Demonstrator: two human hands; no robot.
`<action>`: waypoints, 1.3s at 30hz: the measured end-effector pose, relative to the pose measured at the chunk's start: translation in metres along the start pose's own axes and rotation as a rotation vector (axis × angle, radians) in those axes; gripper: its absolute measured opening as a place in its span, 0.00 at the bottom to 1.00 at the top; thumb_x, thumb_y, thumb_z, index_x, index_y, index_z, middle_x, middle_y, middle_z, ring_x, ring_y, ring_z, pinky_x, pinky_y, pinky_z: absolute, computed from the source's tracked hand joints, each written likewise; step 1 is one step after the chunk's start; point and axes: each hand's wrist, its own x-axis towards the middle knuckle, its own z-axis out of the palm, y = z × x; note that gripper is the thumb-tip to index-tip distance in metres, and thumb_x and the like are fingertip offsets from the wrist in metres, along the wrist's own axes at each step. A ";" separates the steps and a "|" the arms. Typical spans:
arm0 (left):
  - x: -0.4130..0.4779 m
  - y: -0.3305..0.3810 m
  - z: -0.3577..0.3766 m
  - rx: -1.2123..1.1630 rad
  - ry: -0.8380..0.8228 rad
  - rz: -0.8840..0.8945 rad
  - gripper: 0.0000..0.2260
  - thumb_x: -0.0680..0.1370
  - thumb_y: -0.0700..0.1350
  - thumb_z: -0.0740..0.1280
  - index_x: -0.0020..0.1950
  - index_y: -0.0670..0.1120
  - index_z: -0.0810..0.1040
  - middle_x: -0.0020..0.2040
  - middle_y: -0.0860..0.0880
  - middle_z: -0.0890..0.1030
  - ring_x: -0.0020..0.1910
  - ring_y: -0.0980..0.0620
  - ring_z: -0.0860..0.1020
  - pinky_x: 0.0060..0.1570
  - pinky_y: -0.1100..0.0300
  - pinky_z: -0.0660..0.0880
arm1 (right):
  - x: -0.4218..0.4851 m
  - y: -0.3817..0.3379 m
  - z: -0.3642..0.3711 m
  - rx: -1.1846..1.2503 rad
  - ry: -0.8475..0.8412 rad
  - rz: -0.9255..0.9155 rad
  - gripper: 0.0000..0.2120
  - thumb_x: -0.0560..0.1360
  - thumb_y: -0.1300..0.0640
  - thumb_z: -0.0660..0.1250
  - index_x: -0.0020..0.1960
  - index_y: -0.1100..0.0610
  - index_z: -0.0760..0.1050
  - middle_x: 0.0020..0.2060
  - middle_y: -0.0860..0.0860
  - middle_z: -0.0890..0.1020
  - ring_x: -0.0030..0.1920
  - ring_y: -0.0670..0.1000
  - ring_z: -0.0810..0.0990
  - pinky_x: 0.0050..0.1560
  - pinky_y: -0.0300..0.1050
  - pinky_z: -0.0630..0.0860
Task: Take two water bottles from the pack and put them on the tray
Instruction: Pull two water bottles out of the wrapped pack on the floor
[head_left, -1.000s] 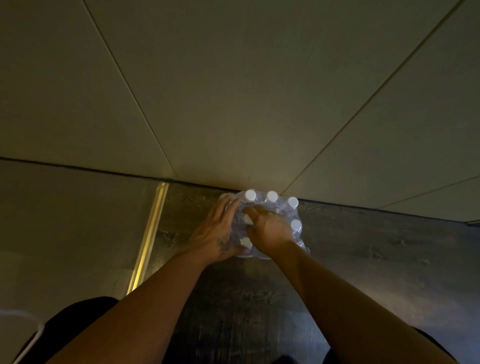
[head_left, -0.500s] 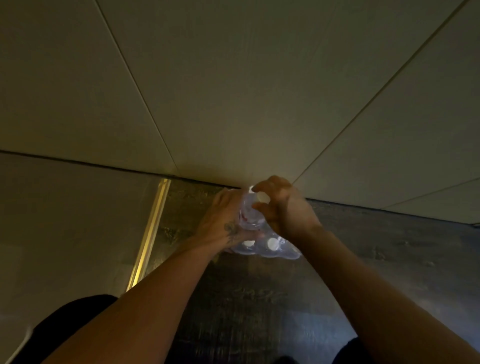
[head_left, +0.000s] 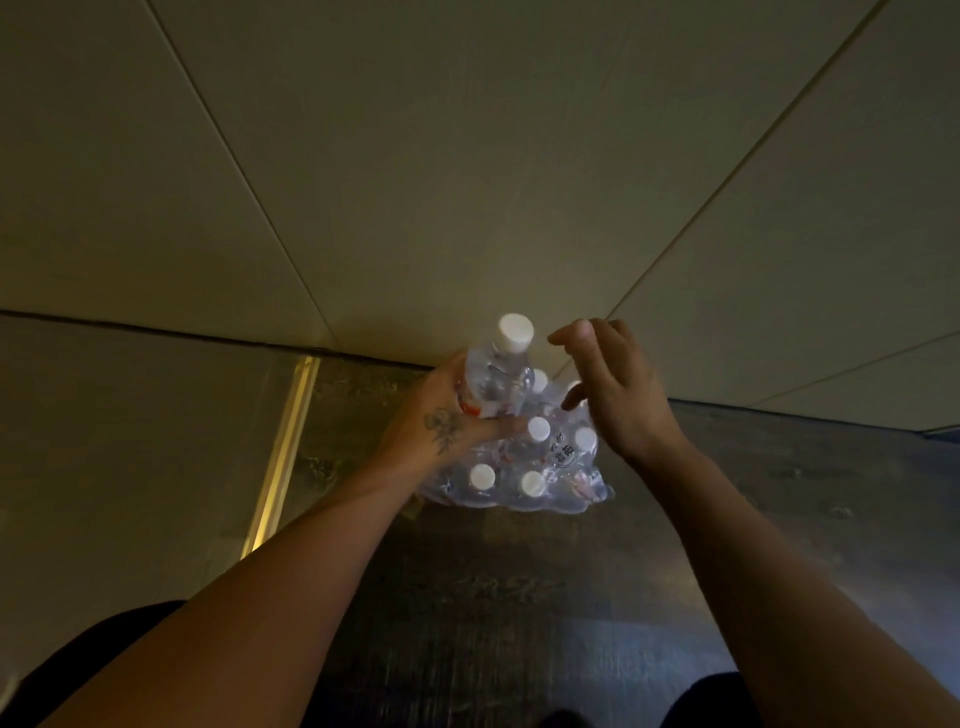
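A shrink-wrapped pack of water bottles (head_left: 524, 483) with white caps stands on the dark floor against the wall. One clear water bottle (head_left: 498, 374) with a white cap and a red label rises out of the pack's far left corner. My left hand (head_left: 441, 426) is closed around that bottle's body. My right hand (head_left: 618, 400) hovers over the right side of the pack, fingers spread, holding nothing. No tray is in view.
A pale panelled wall (head_left: 467, 182) stands just behind the pack. A brass floor strip (head_left: 283, 447) runs along the left, dividing the dark wood floor (head_left: 493, 597) from a lighter floor (head_left: 130, 441).
The bottle has come up out of the pack in my left hand. My right hand let go of its top and moved off to the right, opening.
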 end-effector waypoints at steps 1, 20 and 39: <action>0.000 0.002 -0.002 -0.028 0.011 -0.003 0.31 0.53 0.75 0.80 0.53 0.78 0.77 0.53 0.76 0.84 0.51 0.76 0.82 0.49 0.62 0.77 | 0.003 0.006 0.002 0.014 -0.017 0.052 0.32 0.81 0.28 0.50 0.57 0.51 0.80 0.52 0.48 0.79 0.49 0.52 0.84 0.46 0.57 0.86; -0.001 0.012 -0.022 -0.072 0.036 -0.034 0.27 0.60 0.61 0.84 0.54 0.69 0.76 0.47 0.82 0.81 0.46 0.81 0.79 0.45 0.66 0.76 | -0.001 0.083 0.067 -0.775 -0.312 -0.002 0.22 0.81 0.46 0.68 0.71 0.50 0.68 0.64 0.52 0.79 0.55 0.53 0.83 0.53 0.51 0.82; 0.005 0.023 -0.024 -0.134 0.024 -0.062 0.28 0.60 0.53 0.86 0.55 0.65 0.79 0.46 0.76 0.84 0.45 0.75 0.82 0.46 0.61 0.76 | 0.020 -0.024 -0.050 -0.216 0.119 -0.431 0.14 0.79 0.50 0.71 0.45 0.59 0.72 0.31 0.41 0.70 0.30 0.40 0.69 0.32 0.31 0.61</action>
